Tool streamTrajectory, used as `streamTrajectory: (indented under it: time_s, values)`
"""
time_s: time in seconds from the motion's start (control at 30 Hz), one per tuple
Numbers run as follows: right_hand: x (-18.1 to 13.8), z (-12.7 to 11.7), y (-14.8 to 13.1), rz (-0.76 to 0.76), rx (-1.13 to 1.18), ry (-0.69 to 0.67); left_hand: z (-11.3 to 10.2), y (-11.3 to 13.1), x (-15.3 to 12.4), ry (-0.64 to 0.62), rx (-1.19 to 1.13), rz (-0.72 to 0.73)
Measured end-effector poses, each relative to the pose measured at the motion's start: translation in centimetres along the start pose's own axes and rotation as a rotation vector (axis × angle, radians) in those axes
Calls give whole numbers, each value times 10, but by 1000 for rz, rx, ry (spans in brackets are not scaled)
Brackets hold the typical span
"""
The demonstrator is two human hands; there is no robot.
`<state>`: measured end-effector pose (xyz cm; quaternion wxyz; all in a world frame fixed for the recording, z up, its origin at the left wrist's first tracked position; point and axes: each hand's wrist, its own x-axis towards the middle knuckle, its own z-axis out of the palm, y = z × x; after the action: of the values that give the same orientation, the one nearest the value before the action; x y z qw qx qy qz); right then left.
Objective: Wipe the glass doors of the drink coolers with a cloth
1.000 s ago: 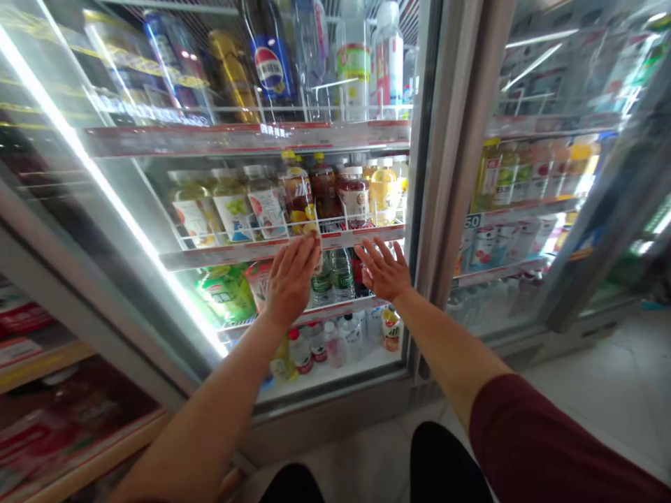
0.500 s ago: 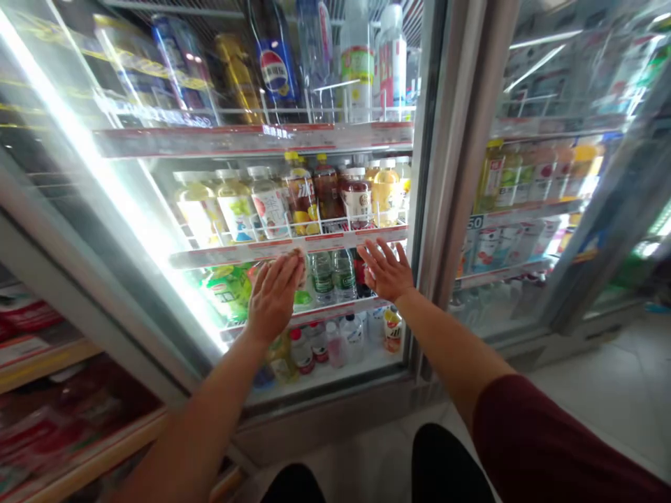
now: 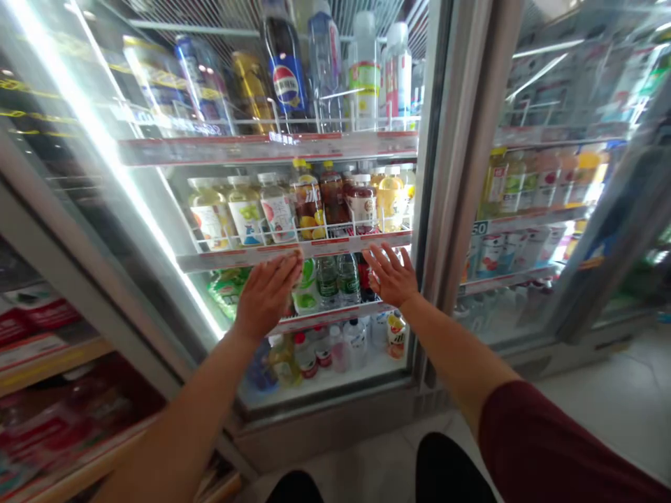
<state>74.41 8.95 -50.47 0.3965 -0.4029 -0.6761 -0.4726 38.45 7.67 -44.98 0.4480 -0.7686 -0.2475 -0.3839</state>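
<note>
My left hand reaches toward the refrigerated drinks case, in front of the third shelf. Its back faces me, and the fingers are stretched out and close together; the palm side is hidden. To its right, my right hand is spread wide just below the second shelf's price strip, holding nothing I can see. Between the hands stand clear water bottles with green labels and a bottle with a green-and-white label. Green packages lie left of my left hand. Whether either hand touches anything is unclear.
Juice and tea bottles line the shelf above, with a cola bottle on the top shelf. Small bottles stand at the bottom. A metal door frame rises on the right; wooden-edged shelves are at the left.
My left hand has shifted slightly left and down over the green packages, showing more of the green-and-white bottle. My right hand stays spread in nearly the same place. The view has tilted slightly.
</note>
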Motion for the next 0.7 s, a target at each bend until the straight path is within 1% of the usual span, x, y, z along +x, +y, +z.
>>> streamTrajectory:
  time_s: [0.07,0.13,0.17,0.23,0.3,0.37,0.4,0.47,0.53,0.6,0.63,0.7]
  values:
    - [1,-1,0,-12,-10,36,-4,-15,10,26,20,-48]
    - [2,-2,0,-19,-19,53,-8,-28,23,81,46,-152]
    - [1,-1,0,-18,-21,50,-9,-30,26,109,54,-201]
    - [0,0,0,-10,-15,35,-7,-23,23,144,46,-256]
    - [-1,2,0,-2,-2,18,-3,-7,7,123,16,-240]
    - [-1,2,0,2,7,7,2,5,-9,54,-7,-160]
    - [-1,2,0,3,8,5,3,6,-13,17,-12,-118]
    - [0,1,0,-1,6,19,1,-2,-10,-14,-11,-71]
    - [2,-1,-1,-10,2,45,-3,-16,3,23,-7,-104]
    - [3,-3,-1,-14,-2,63,-5,-24,18,97,-19,-181]
    - [4,-4,-1,-15,-4,68,-5,-23,21,130,-27,-212]
    - [5,-4,-2,-23,-13,82,-2,-10,19,146,-47,-228]
